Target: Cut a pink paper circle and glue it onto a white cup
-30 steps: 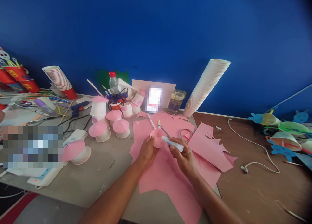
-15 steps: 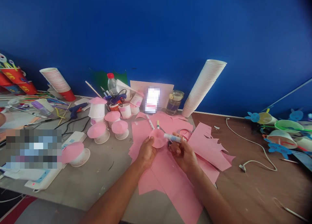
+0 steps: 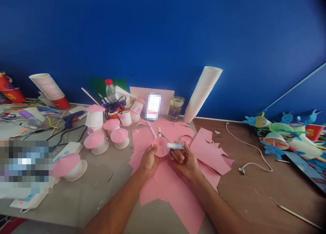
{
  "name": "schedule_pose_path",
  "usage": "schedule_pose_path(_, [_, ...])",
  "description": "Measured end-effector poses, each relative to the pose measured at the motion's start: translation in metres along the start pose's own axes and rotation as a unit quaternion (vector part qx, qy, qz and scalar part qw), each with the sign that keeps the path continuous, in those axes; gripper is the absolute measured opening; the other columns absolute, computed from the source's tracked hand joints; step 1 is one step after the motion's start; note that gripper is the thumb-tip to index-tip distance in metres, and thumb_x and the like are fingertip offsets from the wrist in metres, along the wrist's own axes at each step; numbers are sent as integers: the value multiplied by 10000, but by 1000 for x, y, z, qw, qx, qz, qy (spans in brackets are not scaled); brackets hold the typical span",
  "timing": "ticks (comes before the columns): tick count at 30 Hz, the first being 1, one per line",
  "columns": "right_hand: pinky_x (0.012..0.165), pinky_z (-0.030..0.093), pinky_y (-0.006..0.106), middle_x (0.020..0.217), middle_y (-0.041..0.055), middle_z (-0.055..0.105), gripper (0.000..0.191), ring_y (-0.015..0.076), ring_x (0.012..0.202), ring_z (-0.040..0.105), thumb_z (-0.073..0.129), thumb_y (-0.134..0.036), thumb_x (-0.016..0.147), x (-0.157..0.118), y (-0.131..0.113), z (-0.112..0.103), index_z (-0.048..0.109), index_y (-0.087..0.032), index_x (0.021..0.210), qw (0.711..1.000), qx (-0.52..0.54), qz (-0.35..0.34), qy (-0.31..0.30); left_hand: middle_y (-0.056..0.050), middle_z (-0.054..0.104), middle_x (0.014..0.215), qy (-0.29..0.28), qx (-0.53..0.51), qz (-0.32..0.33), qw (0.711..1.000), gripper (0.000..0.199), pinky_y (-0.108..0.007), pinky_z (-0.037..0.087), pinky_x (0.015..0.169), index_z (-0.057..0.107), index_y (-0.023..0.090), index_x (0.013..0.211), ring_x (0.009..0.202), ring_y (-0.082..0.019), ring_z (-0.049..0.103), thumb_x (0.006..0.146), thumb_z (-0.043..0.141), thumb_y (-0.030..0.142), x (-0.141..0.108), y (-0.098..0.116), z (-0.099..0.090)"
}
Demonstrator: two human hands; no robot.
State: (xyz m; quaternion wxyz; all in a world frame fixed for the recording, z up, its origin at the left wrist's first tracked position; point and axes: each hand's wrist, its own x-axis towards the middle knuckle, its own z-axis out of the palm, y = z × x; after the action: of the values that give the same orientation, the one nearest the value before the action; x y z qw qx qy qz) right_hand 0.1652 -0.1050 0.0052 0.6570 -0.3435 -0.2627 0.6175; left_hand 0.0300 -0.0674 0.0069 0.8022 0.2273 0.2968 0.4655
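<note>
Pink paper disc (image 3: 161, 146) between hands (image 3: 149, 162) (image 3: 183, 160)

Your left hand (image 3: 149, 162) grips a pink paper disc (image 3: 161, 146), and your right hand (image 3: 183, 161) holds a white-and-blue glue stick (image 3: 175, 146) with its tip at the disc's edge. Scissors (image 3: 186, 139) lie just behind your right hand on pink paper offcuts (image 3: 175, 193). Upturned paper cups (image 3: 96, 147) topped with pink discs stand to the left on the tabletop (image 3: 107, 193).

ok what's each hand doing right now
Left hand: closed, holding a pink paper circle.
Right hand: closed, holding a white and blue glue stick.
</note>
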Motion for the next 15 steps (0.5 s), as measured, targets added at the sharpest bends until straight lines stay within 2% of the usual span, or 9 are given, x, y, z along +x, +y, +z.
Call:
schedule_pose_path(6, [520,368,283,460,-82,261,412,103,420,203,416,-555,878,1,-4,-5,656,-228,805,999,-14,-27,-24,-95,696,863,17,13,5,1000,179,-379,514,832,622,126,857,931,-243,638,774,665,278,3,-3,-5])
schedule_pose_path(11, [546,365,285,459,-66,356,384,109,451,293,459,-554,847,1,-2,-7,660,-228,875,998,14,-44,-36,-61,682,800,9,17,10,1000,183,-339,515,774,622,134,850,837,-207,641,764,676,286,0,-1,-4])
schedule_pose_path(15, [512,323,241,480,-78,381,232,93,471,332,624,-390,789,-4,2,-2,629,-207,932,995,-68,-71,-14,-19,661,768,28,27,17,999,177,-280,496,741,633,144,845,756,-157,623,726,705,253,-2,1,-4])
